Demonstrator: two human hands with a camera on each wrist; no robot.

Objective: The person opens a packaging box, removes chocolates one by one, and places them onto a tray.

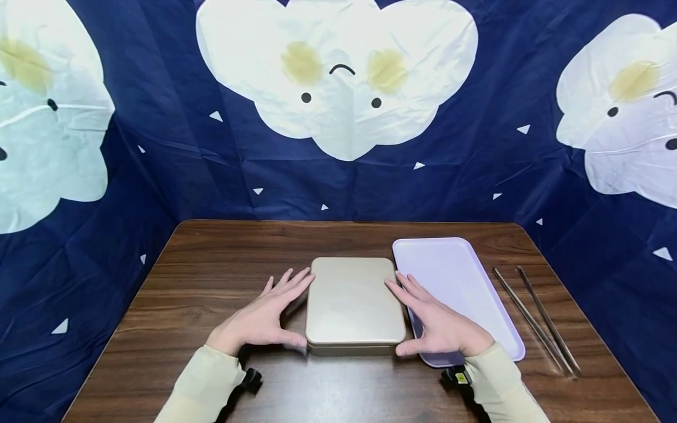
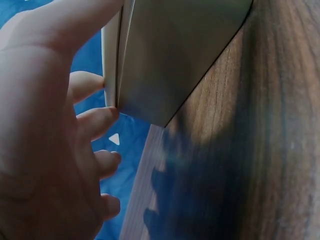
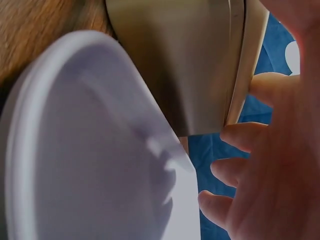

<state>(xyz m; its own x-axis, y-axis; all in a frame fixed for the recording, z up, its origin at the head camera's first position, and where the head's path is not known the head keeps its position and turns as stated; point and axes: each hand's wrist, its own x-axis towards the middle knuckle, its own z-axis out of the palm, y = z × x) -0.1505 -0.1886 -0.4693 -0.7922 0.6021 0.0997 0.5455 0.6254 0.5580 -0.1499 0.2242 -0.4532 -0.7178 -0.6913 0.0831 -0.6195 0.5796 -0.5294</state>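
head view: a closed gold tin box (image 1: 353, 305) lies flat on the wooden table (image 1: 211, 282), lid seated all round, bracketed by both hands. the work appears to be at its very start: the lid is not yet raised and the box has not left the table; opening or lifting it is all still to do. the left hand (image 1: 264, 320) lies against the box's left edge, fingers nearly straight and fanned along the side, thumb at the near corner. the right hand (image 1: 436, 326) mirrors it on the right edge, its palm lying over the near end of a lilac tray (image 1: 460, 276) just beside the box. neither hand curls round anything; both merely touch the box sides with spread, relaxed fingers. left wrist view: fingertips (image 2: 107, 117) meet the seam under the lid's rim. right wrist view: fingertips (image 3: 240, 135) reach the same seam, the tray (image 3: 90, 150) underneath. outward of the right hand, beyond the tray, lies a pair of metal chopsticks (image 1: 536, 320), untouched
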